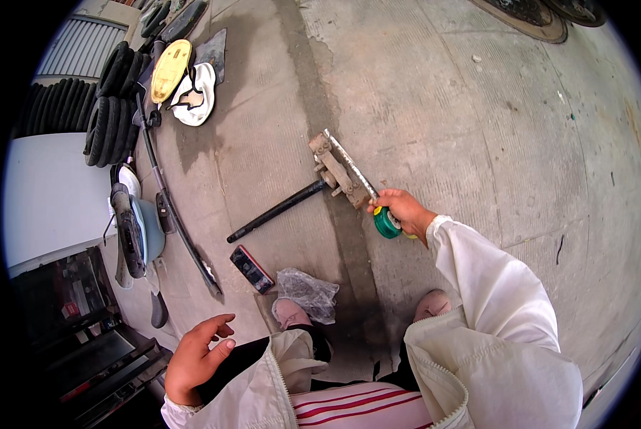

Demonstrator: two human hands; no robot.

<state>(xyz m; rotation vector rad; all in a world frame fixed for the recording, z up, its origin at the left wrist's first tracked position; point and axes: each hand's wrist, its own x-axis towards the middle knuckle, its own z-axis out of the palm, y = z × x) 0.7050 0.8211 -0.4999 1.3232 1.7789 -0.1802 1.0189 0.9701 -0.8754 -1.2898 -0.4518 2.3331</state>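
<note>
My right hand [408, 210] is closed around a green tape measure [388, 224]. Its metal blade [350, 163] runs out toward the upper left, alongside the rusty crossbar [343, 176] of a T-shaped metal part. This part lies on the concrete floor, its long black rod [277, 211] reaching down to the left. Whether the blade touches the crossbar I cannot tell. My left hand [200, 357] hovers low on the left by my leg, fingers apart and holding nothing. A dark phone-like slab with a red edge [252, 269] lies below the rod, near a crumpled clear plastic bag [319, 292].
A long dark bar [170, 196] lies along the left. Beyond it are a pale blue rounded shell [150, 232] and stacked black tyres [110, 129]. A yellow oval piece [170, 70] and a white cover [205, 100] lie farther off. Wheels [528, 18] show at the far right.
</note>
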